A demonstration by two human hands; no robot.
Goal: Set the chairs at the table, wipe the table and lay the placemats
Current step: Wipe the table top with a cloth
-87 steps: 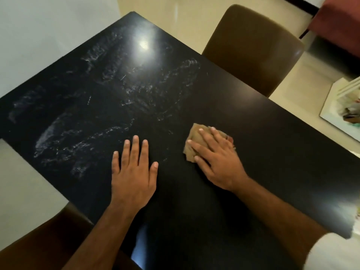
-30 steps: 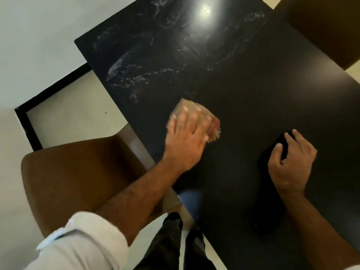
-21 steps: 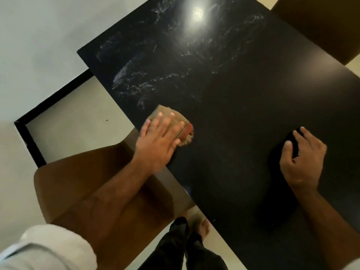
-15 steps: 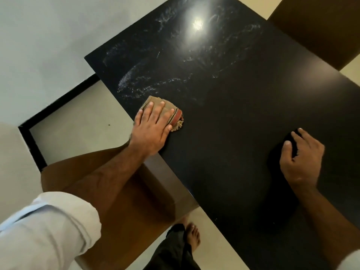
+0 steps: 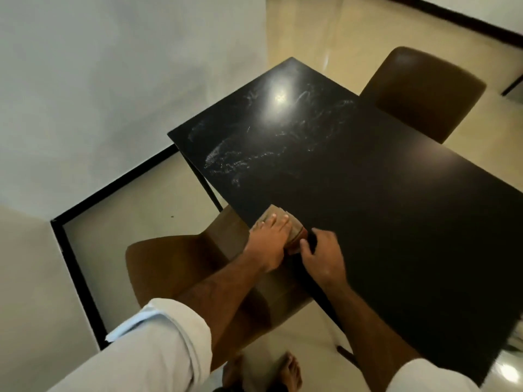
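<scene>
The black table (image 5: 396, 210) runs from the upper middle to the lower right. A folded tan cloth (image 5: 295, 234) with a reddish edge lies at the table's near left edge. My left hand (image 5: 268, 241) presses flat on top of it and covers most of it. My right hand (image 5: 322, 258) is right beside it, thumb and curled fingertips closed on the cloth's right edge. Pale wipe streaks (image 5: 254, 159) mark the far left part of the tabletop. One brown chair (image 5: 175, 267) stands under my left arm, its seat partly under the table. A second brown chair (image 5: 424, 91) stands at the far side.
A grey wall (image 5: 113, 80) with a black skirting line (image 5: 113, 185) runs close along the table's left end. Cream floor tiles (image 5: 325, 29) lie beyond the table. My bare feet (image 5: 288, 372) stand on the floor by the near chair.
My left hand has slid the cloth back along the near edge toward me. My right hand has left its resting spot on the tabletop and come over to the cloth. The view has pulled back.
</scene>
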